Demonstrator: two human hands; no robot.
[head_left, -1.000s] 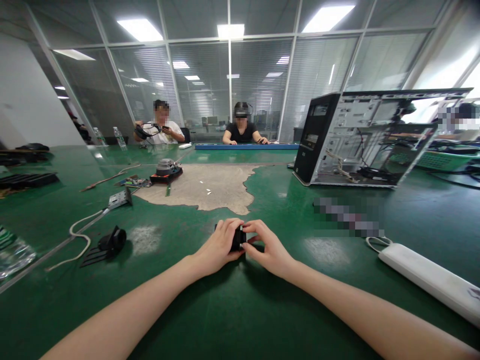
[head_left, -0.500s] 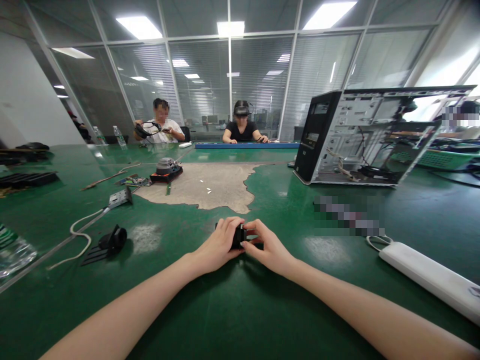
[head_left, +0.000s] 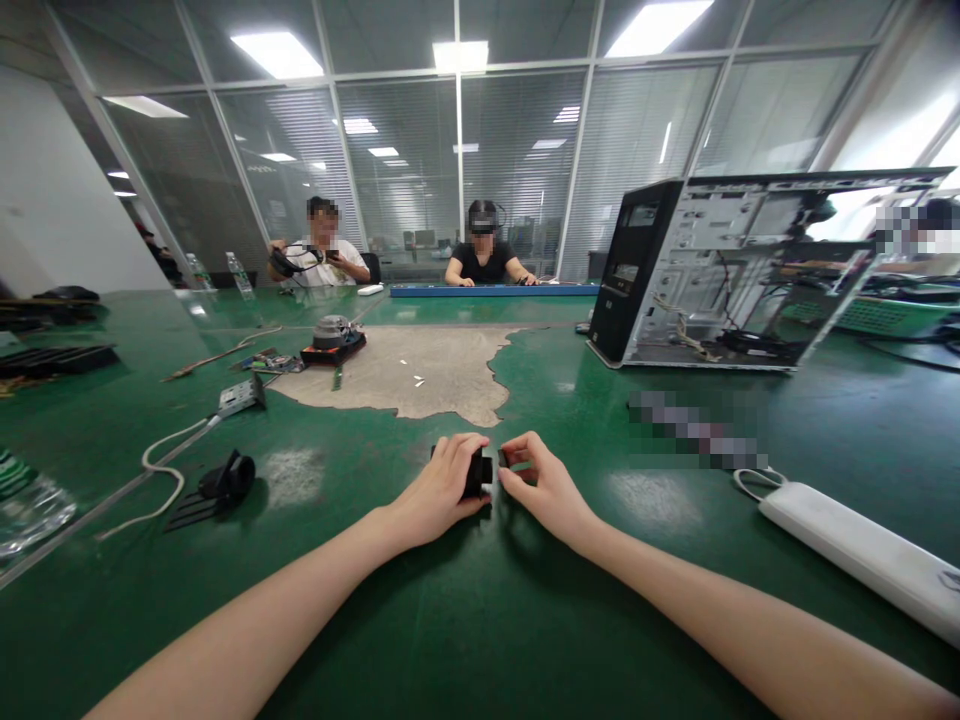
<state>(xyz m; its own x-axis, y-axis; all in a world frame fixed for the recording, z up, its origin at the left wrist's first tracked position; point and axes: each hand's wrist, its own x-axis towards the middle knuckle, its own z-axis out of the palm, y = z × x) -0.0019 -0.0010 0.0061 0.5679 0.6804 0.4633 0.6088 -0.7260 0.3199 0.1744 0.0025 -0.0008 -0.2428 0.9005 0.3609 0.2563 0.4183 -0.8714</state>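
Note:
My left hand [head_left: 442, 483] is wrapped over a black camera-like device [head_left: 477, 474] on the green table. A short barrel [head_left: 487, 469] sticks out of its right side; the rest of the body is mostly under my fingers. Just to the right, my right hand [head_left: 541, 483] pinches a small, thin dark cap [head_left: 503, 459] between thumb and fingertips. A narrow gap separates this cap from the end of the barrel. Much of the cap is covered by my fingers.
A bare, ragged tan patch [head_left: 442, 370] marks the green tabletop. At right stand an open computer case [head_left: 637, 275] and a white power strip [head_left: 855, 550]. At left lie a black plastic part [head_left: 225, 480], a cable [head_left: 176, 470] and a bottle [head_left: 30, 505]. Two people sit opposite.
My right hand has drawn slightly to the right, away from the device, with the small dark cap in its fingers. The barrel end is now uncovered. My left hand has stayed put.

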